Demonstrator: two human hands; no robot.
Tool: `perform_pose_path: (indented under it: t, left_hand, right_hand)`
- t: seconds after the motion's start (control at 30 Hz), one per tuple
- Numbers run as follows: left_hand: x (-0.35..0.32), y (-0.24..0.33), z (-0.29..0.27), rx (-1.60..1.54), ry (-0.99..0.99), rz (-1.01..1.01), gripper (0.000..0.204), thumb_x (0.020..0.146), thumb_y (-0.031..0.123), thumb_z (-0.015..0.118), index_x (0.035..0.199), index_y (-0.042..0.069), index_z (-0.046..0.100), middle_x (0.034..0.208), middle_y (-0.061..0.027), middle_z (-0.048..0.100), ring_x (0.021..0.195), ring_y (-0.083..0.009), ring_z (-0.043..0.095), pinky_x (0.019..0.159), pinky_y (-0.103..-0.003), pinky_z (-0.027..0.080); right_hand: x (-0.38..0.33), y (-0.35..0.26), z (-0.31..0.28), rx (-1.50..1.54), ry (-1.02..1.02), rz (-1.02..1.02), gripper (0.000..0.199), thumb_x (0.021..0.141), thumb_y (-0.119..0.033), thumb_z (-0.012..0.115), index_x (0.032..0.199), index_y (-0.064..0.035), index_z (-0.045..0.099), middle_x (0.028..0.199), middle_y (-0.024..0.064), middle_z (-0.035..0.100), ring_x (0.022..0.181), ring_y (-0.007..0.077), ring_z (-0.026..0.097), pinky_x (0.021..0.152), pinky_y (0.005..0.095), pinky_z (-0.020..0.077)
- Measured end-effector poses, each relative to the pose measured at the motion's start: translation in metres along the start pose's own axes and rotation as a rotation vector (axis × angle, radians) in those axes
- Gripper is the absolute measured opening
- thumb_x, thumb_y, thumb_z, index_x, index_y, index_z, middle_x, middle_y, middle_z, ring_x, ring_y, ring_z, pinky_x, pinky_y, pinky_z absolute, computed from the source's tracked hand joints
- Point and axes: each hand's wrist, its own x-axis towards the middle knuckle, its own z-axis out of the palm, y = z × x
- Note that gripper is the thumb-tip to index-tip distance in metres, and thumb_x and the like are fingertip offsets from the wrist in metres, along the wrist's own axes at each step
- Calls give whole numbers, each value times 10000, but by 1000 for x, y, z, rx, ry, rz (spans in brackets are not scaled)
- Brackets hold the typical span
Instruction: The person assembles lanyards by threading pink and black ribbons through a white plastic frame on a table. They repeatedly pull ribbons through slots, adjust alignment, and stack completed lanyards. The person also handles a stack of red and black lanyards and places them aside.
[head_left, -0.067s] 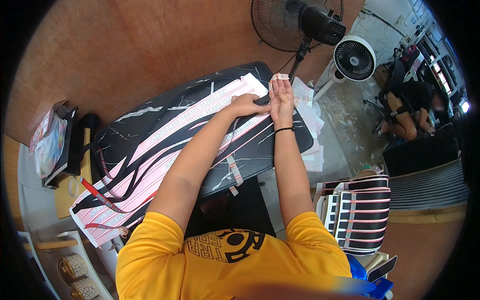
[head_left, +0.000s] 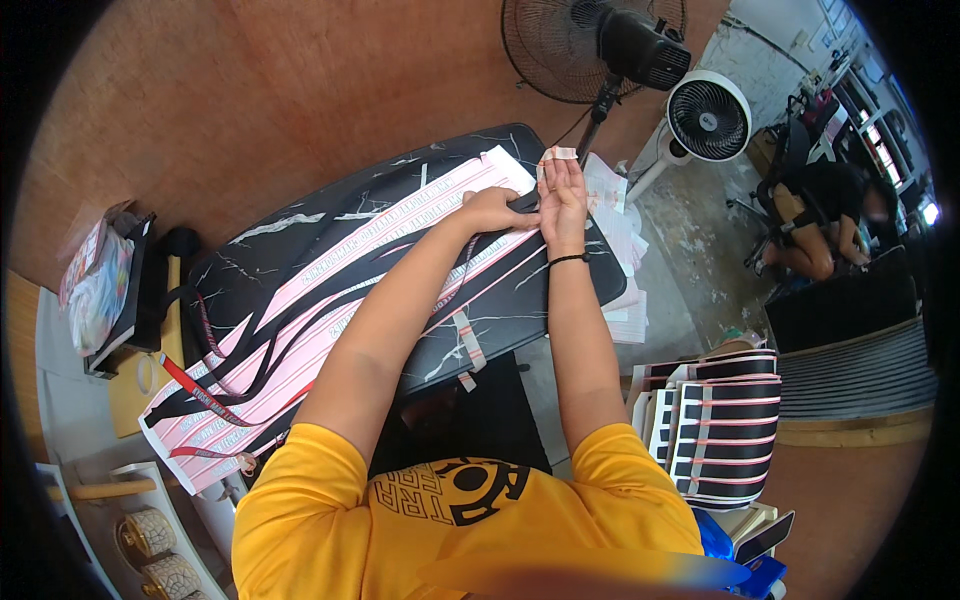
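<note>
My left hand (head_left: pixel 490 210) is closed on the end of a black strap (head_left: pixel 523 202), over the right end of a long pink-and-white printed sheet (head_left: pixel 350 255). Right beside it, my right hand (head_left: pixel 565 208) is turned palm up with its fingers stretched out. A pale strip that looks like tape (head_left: pixel 560 154) lies across those fingertips. More black straps run lengthwise over the sheet, and a red lanyard-like strap (head_left: pixel 195 387) crosses its left part. Where the two hands meet, the exact contact with the strap is partly hidden.
The sheet lies on a black marble-patterned table (head_left: pixel 590 280) with tape strips (head_left: pixel 468 340) at its near edge. Behind stand a black fan (head_left: pixel 645 50) and a white fan (head_left: pixel 708 118). Striped black bundles (head_left: pixel 725 430) are at right. Another person (head_left: pixel 825 210) sits at far right.
</note>
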Motion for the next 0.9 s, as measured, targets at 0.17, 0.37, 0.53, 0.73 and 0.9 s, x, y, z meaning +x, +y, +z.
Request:
perform_pose_path:
  t: [0.17, 0.37, 0.53, 0.73, 0.9]
  left_hand:
    - [12, -8, 7, -9, 130, -18, 470, 829, 545, 645, 1003, 127, 771, 945, -101, 743, 935, -281, 672, 927, -420, 378]
    - [10, -10, 21, 53, 249, 69, 375, 880, 422, 593, 961, 100, 766, 963, -131, 711, 960, -315, 624, 869, -442, 310]
    - [4, -10, 28, 74, 347, 131, 336, 888, 370, 596, 913, 68, 742, 940, -134, 689, 945, -316, 619, 869, -459, 316]
    - [4, -7, 23, 140, 297, 115, 358, 884, 379, 583, 975, 68, 736, 1021, -149, 687, 1045, -316, 609, 879, -482, 343]
    - [-5, 3, 15, 197, 242, 100, 860, 621, 713, 724, 1133, 23, 697, 1166, -189, 638, 1121, -340, 570, 962, -452, 320]
  right_hand:
    - [9, -17, -18, 222, 83, -105, 66, 966, -97, 566, 1022, -98, 602, 1063, 131, 677, 1049, 262, 633, 887, 415, 490]
    - [6, -41, -43, 282, 247, -270, 105, 947, -93, 569, 845, -101, 545, 730, 38, 503, 667, 177, 431, 657, 356, 387]
    - [-12, -60, -55, 341, 240, -368, 83, 930, -69, 588, 864, -110, 558, 754, 26, 522, 651, 163, 427, 613, 319, 375]
    - [-35, -71, -56, 129, 285, -301, 48, 973, -148, 577, 937, -133, 550, 806, 22, 528, 714, 149, 457, 653, 327, 389]
    - [-30, -63, -50, 209, 302, -288, 93, 978, -173, 586, 921, -119, 536, 816, 20, 546, 727, 150, 478, 657, 315, 388]
